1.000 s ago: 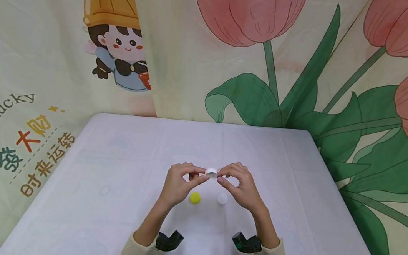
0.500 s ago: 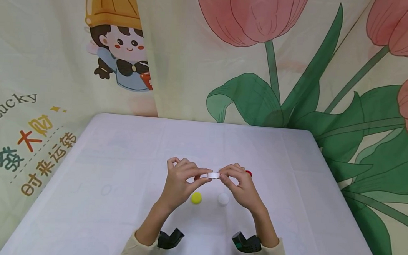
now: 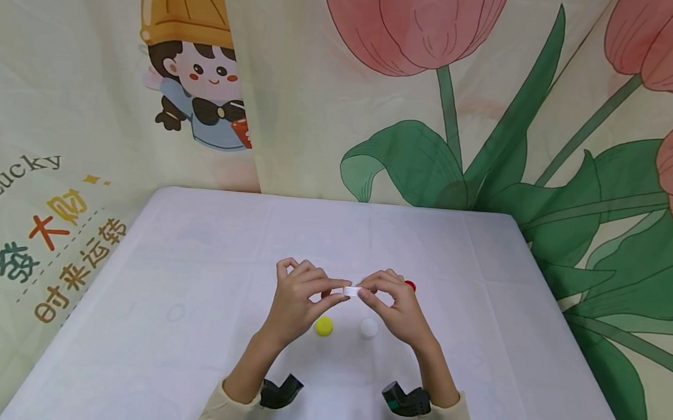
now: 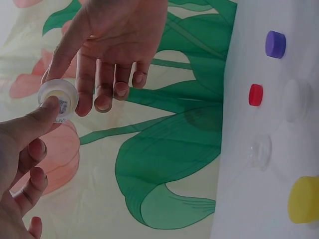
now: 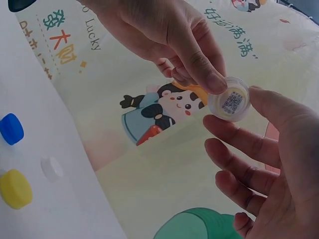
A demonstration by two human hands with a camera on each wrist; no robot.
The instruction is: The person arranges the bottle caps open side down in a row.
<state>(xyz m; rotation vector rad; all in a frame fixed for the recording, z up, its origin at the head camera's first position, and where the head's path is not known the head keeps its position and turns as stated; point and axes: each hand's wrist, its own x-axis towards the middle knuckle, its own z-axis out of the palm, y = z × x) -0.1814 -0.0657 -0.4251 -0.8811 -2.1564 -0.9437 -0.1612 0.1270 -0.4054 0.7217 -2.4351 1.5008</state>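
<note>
My left hand [image 3: 302, 297] pinches a small white bottle cap [image 3: 350, 291] above the table, thumb against its face in the left wrist view. The right hand [image 3: 395, 304] grips the same cap at its right edge with thumb and index finger; in the right wrist view its other fingers spread loosely below. A square printed code shows inside the translucent-rimmed cap [image 5: 231, 101]. On the table below lie a yellow cap [image 3: 323, 326] and a white cap [image 3: 368, 328]. A red cap [image 3: 410, 285] peeks out from behind the right hand.
A white cloth covers the table [image 3: 191, 367]. Further caps show in the wrist views: a purple one [image 4: 275, 44], a white one [image 4: 296, 100], a clear-looking one [image 4: 260, 152] and a blue one [image 5: 11, 129]. Behind the table hangs a printed backdrop [image 3: 296, 106].
The held cap has turned from showing its hollow side to being seen edge-on. Some left fingers have lifted. The red cap has come into view beside the right hand.
</note>
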